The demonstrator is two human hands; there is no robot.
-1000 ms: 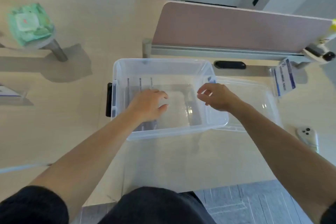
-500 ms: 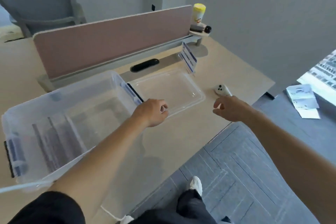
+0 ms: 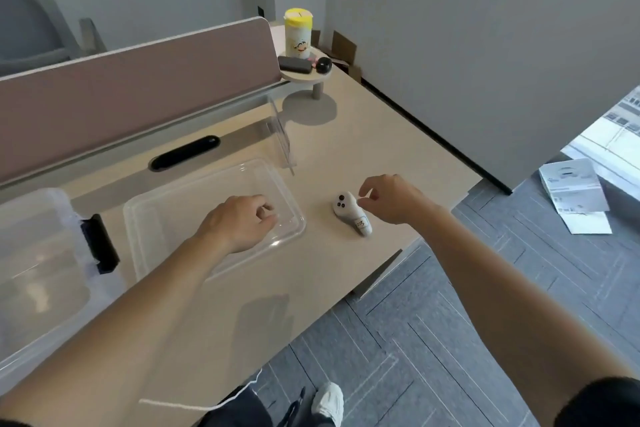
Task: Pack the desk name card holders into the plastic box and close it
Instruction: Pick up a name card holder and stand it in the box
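Desk: pale wood desk (image 3: 346, 156) with a pink divider panel (image 3: 138, 87) along its back, grey carpet below.
Plastic box: the clear box (image 3: 31, 274) sits at the left end of the desk, open; its contents are too blurred here to count.
Lid: the clear lid (image 3: 166, 218) lies flat just right of the box, off it, so closing is not yet done.
Name card holder: one clear acrylic holder (image 3: 282, 135) stands upright beyond the lid's far corner, near the divider panel, unpacked.
Left hand: my left hand (image 3: 239, 222) rests over the lid's right part, fingers loosely curled, gripping nothing I can make out.
Right hand: my right hand (image 3: 391, 198) hovers right of the lid, fingers half curled, empty, just above a white controller (image 3: 351, 215).
Progress: I judge packing unfinished; that holder goes in, then the lid goes on.
Beyond: a yellow-capped canister (image 3: 298, 33) stands on a small round shelf (image 3: 304, 77) at the divider's right end.
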